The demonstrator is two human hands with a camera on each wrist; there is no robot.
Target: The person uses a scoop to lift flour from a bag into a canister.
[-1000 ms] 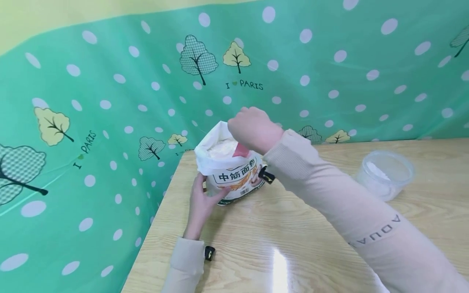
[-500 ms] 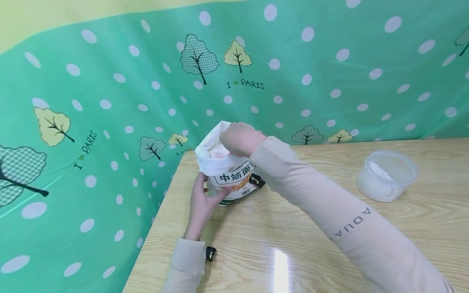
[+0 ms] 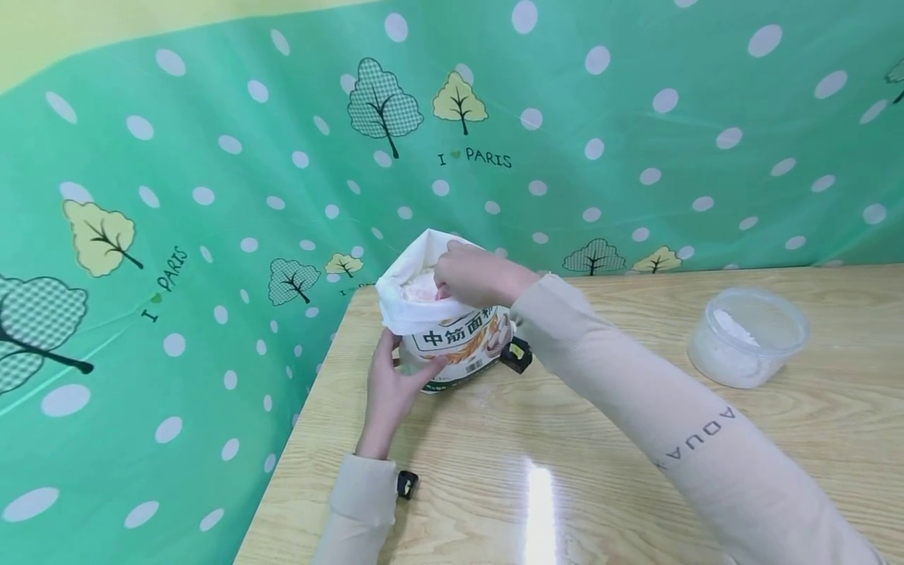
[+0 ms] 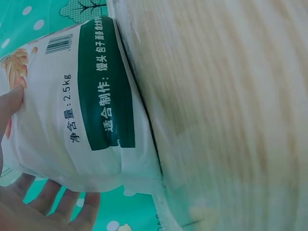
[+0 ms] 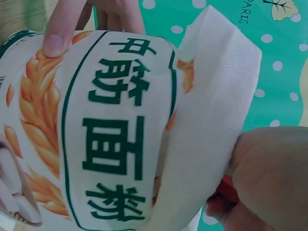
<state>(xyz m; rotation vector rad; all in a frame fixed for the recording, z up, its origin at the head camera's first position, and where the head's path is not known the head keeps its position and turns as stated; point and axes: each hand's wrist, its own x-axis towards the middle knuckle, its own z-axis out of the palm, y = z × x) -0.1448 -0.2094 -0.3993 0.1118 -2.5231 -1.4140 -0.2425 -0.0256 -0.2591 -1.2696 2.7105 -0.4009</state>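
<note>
A white flour bag (image 3: 462, 345) stands upright on the table, its top rolled outward and white flour (image 3: 421, 287) showing inside. My left hand (image 3: 390, 388) grips the bag's left side, thumb on the printed front and fingers along the side. Over the bag's mouth, my right hand (image 3: 480, 275) has its fingers curled inside the rim. It holds a red scoop-like tool (image 5: 230, 190), of which only a small red part shows in the right wrist view; the rest is hidden by the hand and the bag's rim.
To the right stands a clear round plastic tub (image 3: 749, 337) without a lid, with white powder heaped on its left side. A green tree-patterned cloth (image 3: 607, 196) hangs behind and left of the wooden table (image 3: 600, 455).
My right hand has come down from above the bag into its mouth, first leftward, then slightly back right. The red tool has sunk mostly from sight. My left hand keeps its place.
</note>
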